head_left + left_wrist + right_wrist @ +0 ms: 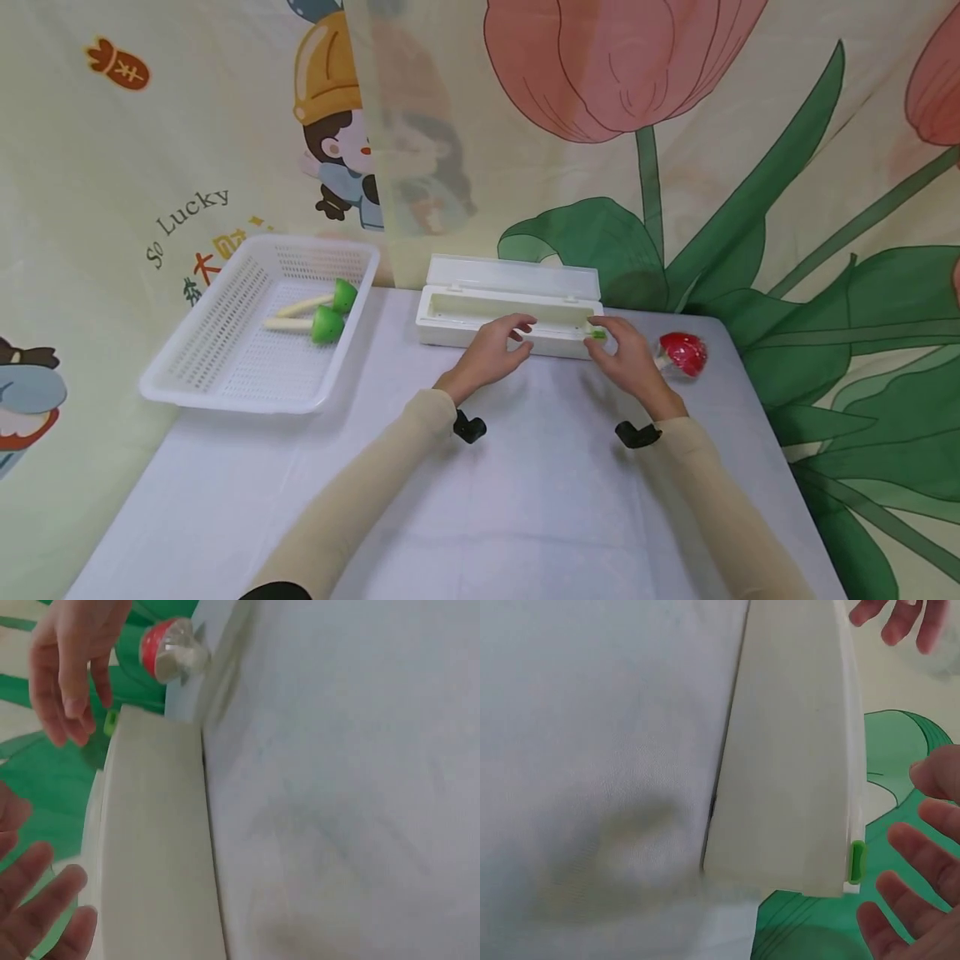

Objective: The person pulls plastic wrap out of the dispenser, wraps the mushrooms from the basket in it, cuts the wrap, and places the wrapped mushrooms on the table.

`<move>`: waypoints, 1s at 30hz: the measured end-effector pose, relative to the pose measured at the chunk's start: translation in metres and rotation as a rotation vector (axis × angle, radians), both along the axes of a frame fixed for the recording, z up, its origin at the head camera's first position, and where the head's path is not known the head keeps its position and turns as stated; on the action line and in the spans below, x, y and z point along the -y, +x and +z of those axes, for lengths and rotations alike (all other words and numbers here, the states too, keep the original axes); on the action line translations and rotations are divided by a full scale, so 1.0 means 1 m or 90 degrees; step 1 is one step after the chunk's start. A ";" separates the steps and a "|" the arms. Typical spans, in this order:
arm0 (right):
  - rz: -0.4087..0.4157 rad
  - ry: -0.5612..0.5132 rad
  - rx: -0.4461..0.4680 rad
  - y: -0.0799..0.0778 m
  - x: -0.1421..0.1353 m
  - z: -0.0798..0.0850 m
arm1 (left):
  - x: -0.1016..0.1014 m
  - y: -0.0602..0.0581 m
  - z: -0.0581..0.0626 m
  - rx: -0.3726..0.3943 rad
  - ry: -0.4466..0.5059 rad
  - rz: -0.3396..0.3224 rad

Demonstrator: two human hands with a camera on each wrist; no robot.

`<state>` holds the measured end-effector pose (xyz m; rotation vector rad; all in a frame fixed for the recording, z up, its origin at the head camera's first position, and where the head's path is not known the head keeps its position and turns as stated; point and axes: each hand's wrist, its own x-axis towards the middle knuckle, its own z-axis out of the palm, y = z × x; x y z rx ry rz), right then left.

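I get soft, even light on the tabletop [540, 517], with faint, blurry-edged shadows near the left hand [489, 353] and right hand [630, 362]; my wrist views look hazy and slightly unsharp.

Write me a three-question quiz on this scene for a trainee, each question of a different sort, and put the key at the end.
1. True or false: the lid of the long white box is open.
2. How many green-topped sticks lie in the white basket?
3. Which hand is nearer the red-capped object?

Key: 1. True. 2. Two. 3. The right hand.
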<state>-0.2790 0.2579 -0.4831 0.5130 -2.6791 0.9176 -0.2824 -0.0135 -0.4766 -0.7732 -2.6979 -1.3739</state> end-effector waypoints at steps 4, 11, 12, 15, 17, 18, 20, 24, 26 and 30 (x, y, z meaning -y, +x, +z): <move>0.016 0.022 0.008 -0.008 0.003 0.000 | 0.021 -0.010 -0.001 -0.038 -0.024 0.035; 0.022 0.041 0.023 -0.020 0.003 -0.006 | 0.062 -0.023 -0.010 -0.095 -0.041 0.130; 0.021 0.043 0.024 -0.021 0.003 -0.008 | 0.067 -0.025 -0.012 -0.105 -0.045 0.141; 0.015 0.042 0.025 -0.024 0.004 -0.011 | 0.081 -0.027 -0.014 -0.131 -0.065 0.169; 0.012 0.041 0.020 -0.025 0.004 -0.014 | 0.089 -0.028 -0.015 -0.141 -0.087 0.187; 0.011 0.038 0.017 -0.025 0.005 -0.015 | 0.093 -0.028 -0.015 -0.145 -0.103 0.196; 0.011 0.034 0.011 -0.026 0.006 -0.016 | 0.099 -0.028 -0.016 -0.151 -0.134 0.214; 0.012 0.024 -0.009 -0.027 0.009 -0.019 | 0.107 -0.028 -0.017 -0.148 -0.171 0.229; 0.007 0.020 -0.013 -0.027 0.011 -0.020 | 0.108 -0.029 -0.017 -0.151 -0.183 0.221; -0.008 0.028 -0.010 -0.028 0.013 -0.020 | 0.107 -0.032 -0.018 -0.153 -0.205 0.205</move>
